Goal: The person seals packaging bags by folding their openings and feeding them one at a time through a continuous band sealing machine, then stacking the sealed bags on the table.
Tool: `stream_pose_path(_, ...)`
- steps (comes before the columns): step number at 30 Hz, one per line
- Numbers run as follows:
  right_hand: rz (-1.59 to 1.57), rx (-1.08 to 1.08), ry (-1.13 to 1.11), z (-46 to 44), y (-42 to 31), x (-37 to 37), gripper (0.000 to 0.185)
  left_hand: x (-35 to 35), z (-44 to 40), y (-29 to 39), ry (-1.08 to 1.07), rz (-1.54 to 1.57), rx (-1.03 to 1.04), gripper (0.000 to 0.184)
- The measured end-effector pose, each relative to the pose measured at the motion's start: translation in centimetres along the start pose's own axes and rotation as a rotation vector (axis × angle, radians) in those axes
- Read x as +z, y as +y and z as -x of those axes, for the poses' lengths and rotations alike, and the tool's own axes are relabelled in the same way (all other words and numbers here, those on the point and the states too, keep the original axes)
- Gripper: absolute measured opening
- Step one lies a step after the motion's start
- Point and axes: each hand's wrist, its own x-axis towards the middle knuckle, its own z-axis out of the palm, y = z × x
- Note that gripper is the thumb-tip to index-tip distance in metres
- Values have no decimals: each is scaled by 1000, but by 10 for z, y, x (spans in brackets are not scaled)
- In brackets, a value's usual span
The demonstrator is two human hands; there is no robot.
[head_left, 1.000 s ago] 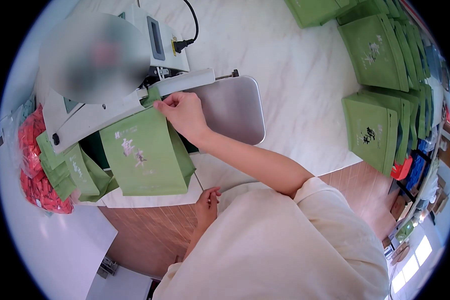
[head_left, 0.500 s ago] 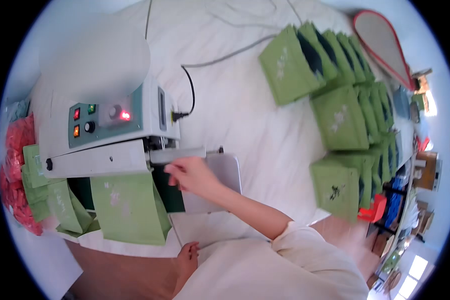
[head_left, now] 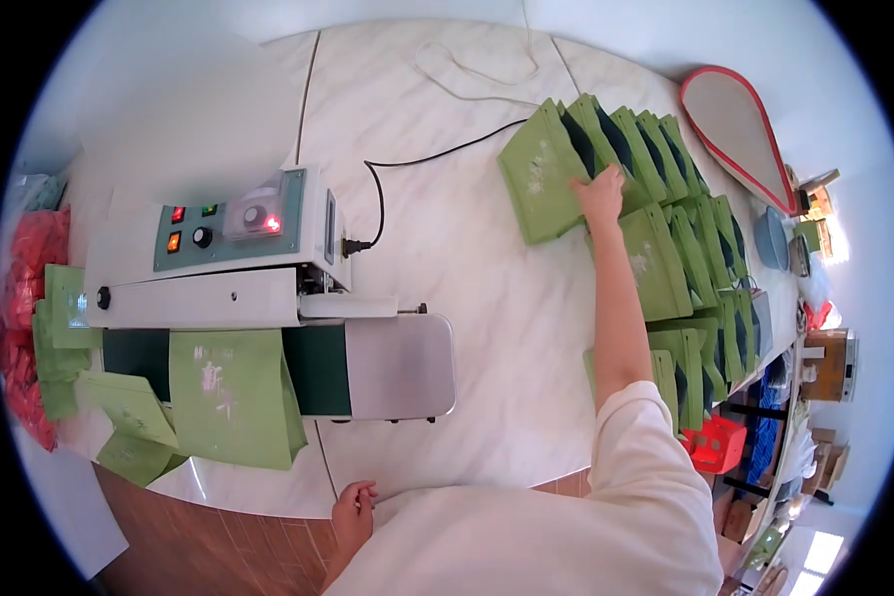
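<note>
My right hand (head_left: pixel 603 196) reaches to the far right rows. Its thumb lies on the front of a green pouch (head_left: pixel 541 189) and its fingers curl over the edge of the pouch's mouth. My left hand (head_left: pixel 354 512) hangs by the table's front edge, close to my body, fingers curled and nothing seen in them. On the left stands a band sealing machine (head_left: pixel 199 298) with lit switches. Another green pouch (head_left: pixel 230 397) hangs from its sealing bar, lying across the dark belt (head_left: pixel 318 370). A further green pouch (head_left: pixel 134 422) sits tilted to its left.
Several open green pouches (head_left: pixel 651 263) stand in rows on the marble-patterned table (head_left: pixel 437 228). A black cord (head_left: pixel 447 146) runs from the machine. Behind the pouches lies a red-rimmed tray (head_left: pixel 735 129). A red basket (head_left: pixel 717 444) is at lower right; red packs (head_left: pixel 38 298) lie far left.
My right hand has gone from beside the sealer's end to the pouch rows at right. The pouch at the sealer sits slightly further left. My left hand stays low.
</note>
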Motion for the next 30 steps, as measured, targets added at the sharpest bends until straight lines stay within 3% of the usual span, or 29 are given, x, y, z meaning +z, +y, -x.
stream_pose_path(1, -6, 0, 8, 3, 9, 3, 48, 1, 1, -2, 3, -18, 29, 16)
stream_pose_path(3, 16, -69, -324, 8, 13, -4, 35, 2, 4, -1, 20, -55, 107, 16)
stream_pose_path(6, 26, -198, -269, 37, -1, -43, 23, 2, 12, 9, 45, -103, 199, 15)
stream_pose_path(13, -162, -440, -229, 161, 9, -234, 22, 1, 25, 34, 93, -40, 278, 20)
stream_pose_path(18, -246, -575, -510, 241, 9, -350, 20, 6, -1, 46, -46, 107, 604, 63)
stream_pose_path(21, -257, -785, -585, 284, 6, -356, 20, -3, -6, 74, -115, 111, 725, 89)
stream_pose_path(24, -326, -945, -674, 324, 9, -336, 14, -14, -2, 79, -216, 39, 751, 98)
stream_pose_path(26, -330, -1007, -699, 355, 9, -331, 12, -21, 9, 70, -206, 54, 725, 94)
stream_pose_path(28, -327, -1074, -698, 378, 4, -316, 11, -31, 13, 60, -348, -95, 554, 66)
stream_pose_path(29, -335, -1077, -691, 390, 2, -304, 11, -36, 11, 41, -347, -98, 548, 66)
stream_pose_path(30, -342, -1077, -689, 401, 5, -294, 10, -43, 6, 13, -339, -211, 627, 50)
